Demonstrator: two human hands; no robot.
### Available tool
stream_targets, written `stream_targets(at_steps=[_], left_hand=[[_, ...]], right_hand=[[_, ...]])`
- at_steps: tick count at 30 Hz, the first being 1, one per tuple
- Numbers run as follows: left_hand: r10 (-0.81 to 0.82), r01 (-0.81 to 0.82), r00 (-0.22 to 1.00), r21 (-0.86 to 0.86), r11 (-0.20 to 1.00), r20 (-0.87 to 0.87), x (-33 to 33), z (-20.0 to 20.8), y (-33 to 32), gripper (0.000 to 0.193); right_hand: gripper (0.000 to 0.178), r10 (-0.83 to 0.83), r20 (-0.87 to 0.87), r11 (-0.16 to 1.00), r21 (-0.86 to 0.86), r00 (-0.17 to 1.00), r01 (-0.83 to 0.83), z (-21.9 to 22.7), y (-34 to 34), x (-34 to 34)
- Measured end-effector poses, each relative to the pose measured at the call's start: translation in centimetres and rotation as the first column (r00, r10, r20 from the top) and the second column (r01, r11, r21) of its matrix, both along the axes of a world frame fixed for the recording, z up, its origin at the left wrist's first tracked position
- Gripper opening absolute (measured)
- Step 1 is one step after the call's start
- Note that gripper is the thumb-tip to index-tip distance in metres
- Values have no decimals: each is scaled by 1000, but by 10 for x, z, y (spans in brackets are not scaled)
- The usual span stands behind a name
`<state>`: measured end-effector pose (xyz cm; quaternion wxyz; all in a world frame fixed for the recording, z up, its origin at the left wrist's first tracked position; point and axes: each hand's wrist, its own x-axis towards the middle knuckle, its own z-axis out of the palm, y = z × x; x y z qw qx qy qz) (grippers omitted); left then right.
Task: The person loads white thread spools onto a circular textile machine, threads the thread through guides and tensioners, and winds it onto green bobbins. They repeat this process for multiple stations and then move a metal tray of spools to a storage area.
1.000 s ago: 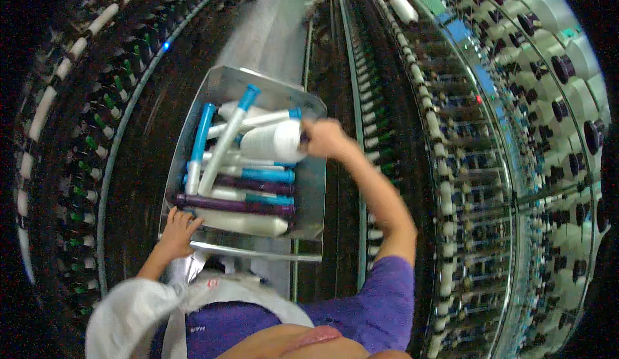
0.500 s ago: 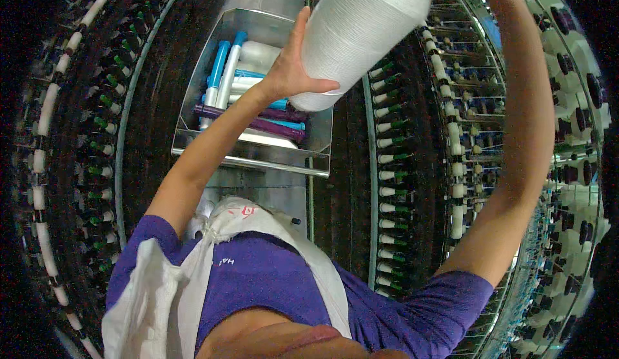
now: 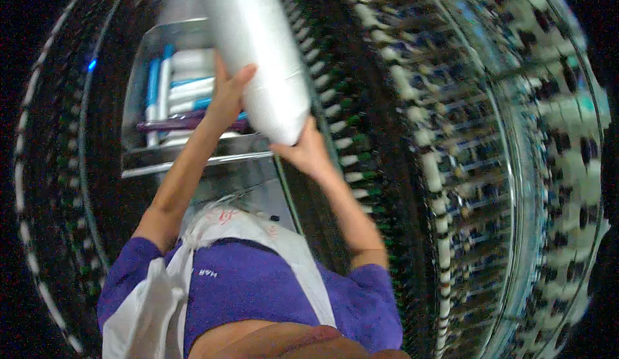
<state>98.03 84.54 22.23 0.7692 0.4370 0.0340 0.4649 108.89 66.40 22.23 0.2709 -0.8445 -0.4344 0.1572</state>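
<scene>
A large white yarn package (image 3: 258,53), slightly blurred, is held up in front of me between both hands. It leans with its upper end to the left, and that end runs out of the top of the picture. My left hand (image 3: 230,95) grips its left side, thumb laid on the yarn. Under the tapered lower end on the right, my right hand (image 3: 311,153) is cupped with the fingers partly hidden. Behind my left forearm is a metal bin (image 3: 193,164) with blue-and-white tubes (image 3: 153,95) and a purple tube (image 3: 174,123) in it.
Spinning machine rows line both sides of the aisle. White-topped bobbins (image 3: 348,160) stand close to my right forearm. Farther right runs a bar with white rollers (image 3: 433,175); another white roller row (image 3: 20,185) curves along the left. A white apron (image 3: 255,220) covers my front.
The yarn package has swung from leaning right to leaning left. My right hand has come down from its upper end to its lower end. The whole view has turned rightward.
</scene>
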Motion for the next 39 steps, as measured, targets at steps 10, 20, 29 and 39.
stream_targets(at_steps=[10, 20, 29, 39], left_hand=[[-564, 578, 815, -111, 808, 134, 56, -32, -74, 102], [-560, 557, 828, -176, 812, 35, 114, 21, -150, 72], [-684, 565, 694, -417, 712, -226, 147, 11, -174, 33], [-453, 685, 723, 455, 569, -521, 98, -10, -162, 20]], right_hand=[[45, 383, -845, 810, 501, 373, 304, -25, -96, -29], [51, 209, -825, 762, 474, 524, 442, -15, -147, 8], [45, -70, -669, 730, 471, 740, 495, -7, -189, 9], [89, -699, 262, 714, 312, 666, 626, 126, -256, 96]])
